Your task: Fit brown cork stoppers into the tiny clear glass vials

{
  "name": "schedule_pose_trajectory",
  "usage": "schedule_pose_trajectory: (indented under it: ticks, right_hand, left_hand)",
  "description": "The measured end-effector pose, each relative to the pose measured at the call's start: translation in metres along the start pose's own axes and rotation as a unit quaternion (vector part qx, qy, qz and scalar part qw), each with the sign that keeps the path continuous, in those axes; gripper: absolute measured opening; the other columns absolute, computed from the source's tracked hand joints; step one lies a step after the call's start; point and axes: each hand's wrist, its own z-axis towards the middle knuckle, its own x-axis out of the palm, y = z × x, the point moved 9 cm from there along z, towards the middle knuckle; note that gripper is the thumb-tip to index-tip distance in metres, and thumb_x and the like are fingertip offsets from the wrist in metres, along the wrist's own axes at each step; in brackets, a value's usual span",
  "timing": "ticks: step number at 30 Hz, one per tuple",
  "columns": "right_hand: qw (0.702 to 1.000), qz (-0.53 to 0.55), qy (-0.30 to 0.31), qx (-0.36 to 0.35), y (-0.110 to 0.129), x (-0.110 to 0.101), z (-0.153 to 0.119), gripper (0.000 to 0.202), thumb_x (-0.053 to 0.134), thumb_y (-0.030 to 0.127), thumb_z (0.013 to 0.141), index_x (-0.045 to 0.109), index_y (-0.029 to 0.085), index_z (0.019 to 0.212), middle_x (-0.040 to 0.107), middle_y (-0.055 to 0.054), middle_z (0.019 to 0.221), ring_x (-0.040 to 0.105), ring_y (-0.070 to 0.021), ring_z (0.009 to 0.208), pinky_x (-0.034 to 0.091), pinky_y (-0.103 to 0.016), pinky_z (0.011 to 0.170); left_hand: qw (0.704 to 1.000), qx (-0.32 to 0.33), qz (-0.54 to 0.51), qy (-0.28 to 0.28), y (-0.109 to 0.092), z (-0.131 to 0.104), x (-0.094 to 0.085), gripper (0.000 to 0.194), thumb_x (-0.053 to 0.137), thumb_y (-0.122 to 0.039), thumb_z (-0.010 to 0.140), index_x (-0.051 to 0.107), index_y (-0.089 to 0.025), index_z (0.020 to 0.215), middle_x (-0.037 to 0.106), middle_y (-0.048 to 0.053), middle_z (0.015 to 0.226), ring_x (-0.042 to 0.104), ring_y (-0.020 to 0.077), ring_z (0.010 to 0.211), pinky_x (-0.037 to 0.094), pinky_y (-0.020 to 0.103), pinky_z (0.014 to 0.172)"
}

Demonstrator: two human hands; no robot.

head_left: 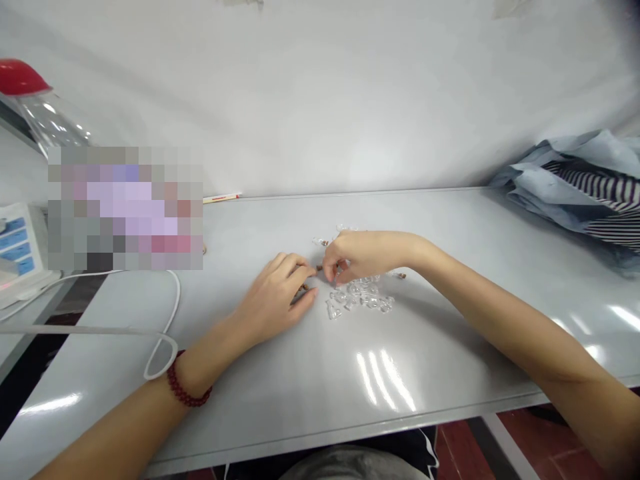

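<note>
A cluster of tiny clear glass bottles [367, 293] lies on the grey tabletop, mostly on their sides. My right hand [343, 257] reaches over its left part, fingers bent down and pinched together. Whatever is between those fingertips is too small to make out. Just left of the cluster, my left hand [280, 290] rests on the table with fingers curved and the thumb apart from them. Small brown corks [303, 288] show in the gap by its thumb, partly hidden by the hand. One bottle with a brown cork [324, 243] lies behind my right hand, another cork [403, 275] to its right.
A white power strip [23, 250] and white cable [175, 300] are at the left, near a red-capped clear bottle [55, 120]. A pen [221, 198] lies by the wall. Blue cloth with a striped lining [565, 187] sits at the right.
</note>
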Motion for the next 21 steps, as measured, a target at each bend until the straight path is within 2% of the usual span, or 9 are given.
schedule_pose_trajectory:
  ticks: [2,5,8,10,14,18,21]
  right_hand:
    - [1.0,-0.004,0.006,0.003,0.0,-0.002,-0.002,0.016,0.059,0.011,0.081,0.073,0.019,0.084,0.071,-0.002,0.084,0.061,-0.0143,0.072,0.044,-0.028,0.065]
    - [0.999,-0.002,-0.035,0.007,0.0,-0.015,-0.006,0.016,0.059,0.012,0.083,0.074,0.018,0.088,0.071,-0.003,0.086,0.061,-0.0148,0.074,0.044,-0.028,0.066]
    - [0.995,-0.019,-0.089,0.031,-0.004,-0.026,-0.007,0.016,0.059,0.013,0.084,0.073,0.017,0.09,0.071,-0.004,0.087,0.061,-0.0155,0.075,0.044,-0.028,0.064]
    - [0.992,-0.036,-0.111,0.044,-0.007,-0.028,-0.005,0.016,0.059,0.013,0.084,0.072,0.017,0.093,0.07,-0.006,0.093,0.061,-0.0161,0.077,0.043,-0.027,0.063]
    - [0.991,-0.065,-0.117,0.021,-0.007,-0.02,0.003,0.021,0.058,0.009,0.082,0.071,0.017,0.096,0.067,-0.008,0.1,0.058,-0.0162,0.08,0.042,-0.027,0.066]
    - [0.991,-0.087,-0.1,0.015,-0.009,-0.01,0.009,0.022,0.053,0.003,0.079,0.068,0.017,0.084,0.063,-0.005,0.091,0.052,-0.0132,0.07,0.037,-0.027,0.062]
    - [0.99,-0.099,-0.093,0.024,-0.011,-0.006,0.012,0.016,0.054,0.006,0.077,0.065,0.017,0.081,0.06,-0.005,0.087,0.05,-0.0133,0.069,0.032,-0.027,0.057]
  left_hand:
    - [1.0,-0.009,-0.001,-0.017,0.002,0.0,-0.002,0.018,0.052,-0.02,0.091,0.061,-0.014,0.105,0.063,0.01,0.103,0.055,0.0243,0.095,0.051,0.04,0.082]
    - [1.0,-0.009,-0.008,-0.026,0.002,0.002,-0.002,0.026,0.054,-0.019,0.092,0.059,-0.012,0.116,0.062,0.013,0.112,0.053,0.0256,0.104,0.051,0.042,0.087]
    - [0.999,0.047,0.003,0.001,-0.008,0.002,0.005,0.031,0.05,-0.018,0.095,0.056,-0.014,0.125,0.059,0.013,0.127,0.049,0.0271,0.114,0.049,0.046,0.095]
    - [0.997,0.072,0.013,0.014,-0.012,0.001,0.008,0.026,0.047,-0.018,0.097,0.057,-0.016,0.121,0.059,0.012,0.128,0.05,0.0269,0.115,0.048,0.047,0.096]
    - [0.999,0.048,0.004,-0.005,-0.006,0.0,0.005,0.014,0.047,-0.015,0.096,0.059,-0.016,0.103,0.063,0.011,0.112,0.054,0.0238,0.103,0.051,0.041,0.087]
    - [1.0,0.02,0.004,-0.02,-0.001,0.002,0.0,0.013,0.045,-0.013,0.093,0.056,-0.019,0.088,0.061,0.007,0.093,0.054,0.0213,0.088,0.05,0.036,0.078]
    - [1.0,-0.007,0.006,-0.017,0.003,0.002,0.0,0.008,0.046,-0.015,0.092,0.053,-0.019,0.089,0.061,0.006,0.088,0.055,0.0215,0.084,0.049,0.036,0.074]
